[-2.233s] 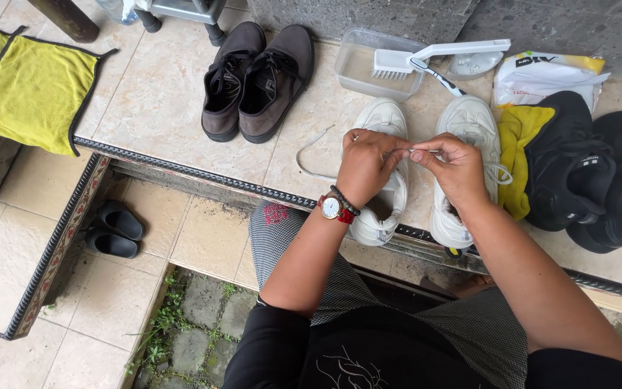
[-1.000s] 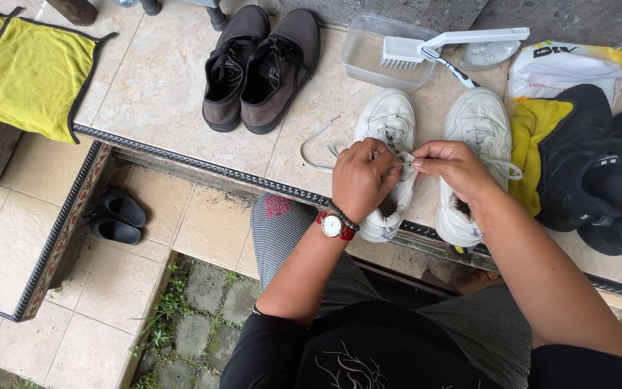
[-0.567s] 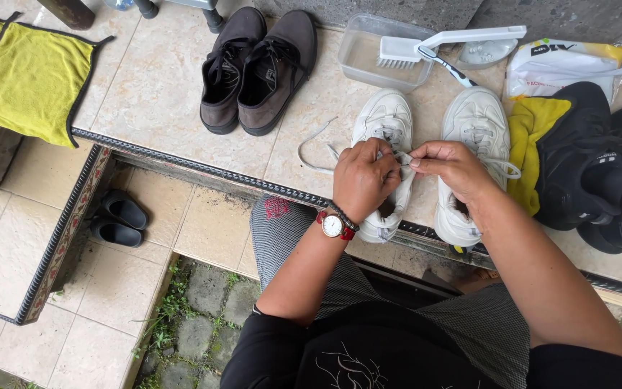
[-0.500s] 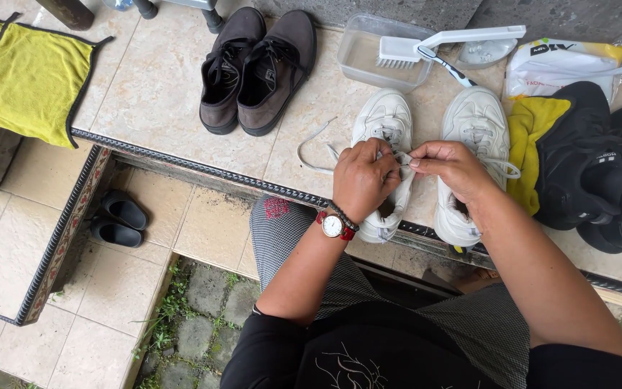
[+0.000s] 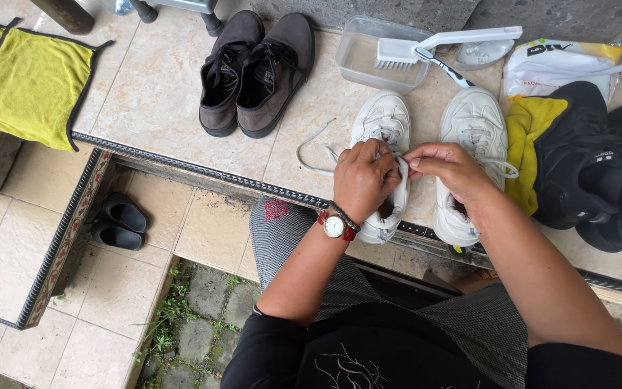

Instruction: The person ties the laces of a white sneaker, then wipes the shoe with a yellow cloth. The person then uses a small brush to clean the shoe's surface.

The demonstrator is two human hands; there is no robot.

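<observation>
Two white sneakers stand side by side at the edge of a tiled ledge. My left hand, with a watch on its wrist, rests over the left white sneaker and grips its upper around the lacing. A loose white lace trails off that shoe to the left. My right hand pinches the lace end just beside the left hand, over the gap between the shoes. The right white sneaker lies under my right wrist, still laced.
A pair of brown shoes sits at the back left. A clear tub with a white brush stands behind the sneakers. Black shoes and a yellow cloth lie right. Another yellow cloth far left; dark sandals below.
Both hands have stayed on the left white sneaker's lacing, shifting slightly. The loose lace on the left has slid a little.
</observation>
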